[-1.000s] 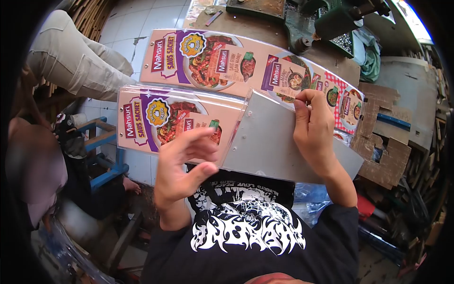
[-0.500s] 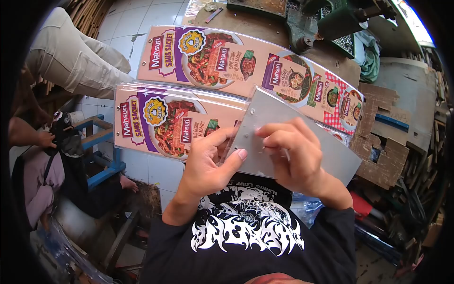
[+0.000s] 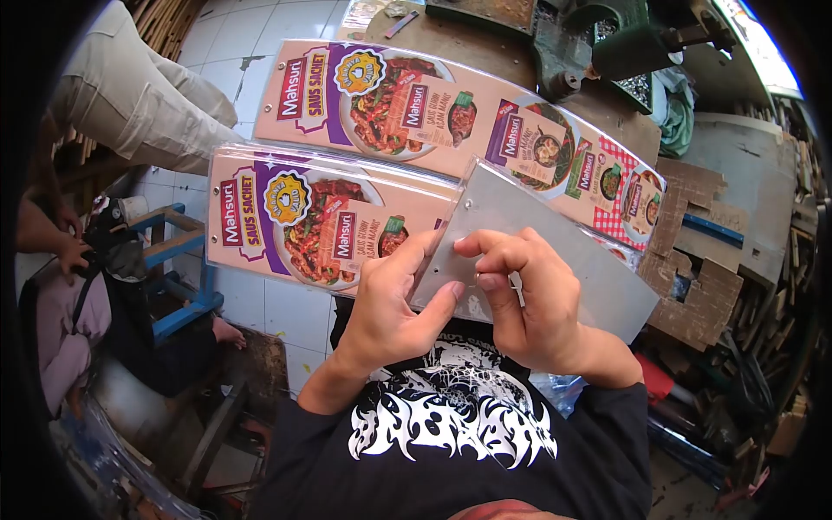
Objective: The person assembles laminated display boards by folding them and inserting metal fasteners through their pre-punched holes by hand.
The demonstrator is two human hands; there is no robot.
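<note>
Two stacks of printed sauce panels lie in front of me, an upper one [image 3: 381, 108] and a lower one [image 3: 316, 217]. A plain grey panel [image 3: 598, 277] rests slanted over the right part of the lower stack, with small rivets or holes near its left end. My left hand [image 3: 394, 303] grips that left end, thumb on the grey face and fingers behind it. Just above the grey face, my right hand [image 3: 529, 299] pinches something small and shiny between thumb and finger; its exact shape is too small to tell.
A green machine [image 3: 624, 56] with a metal spindle stands at the back right, by trays of small metal parts. Cut brown board [image 3: 693, 251] lies at the right. At the left are a blue frame [image 3: 186, 308], a seated person and another person's trousered legs [image 3: 147, 95].
My left hand has come from the air onto the grey panel's left end. My right hand has moved left and down from the panel's upper edge to near the rivets.
</note>
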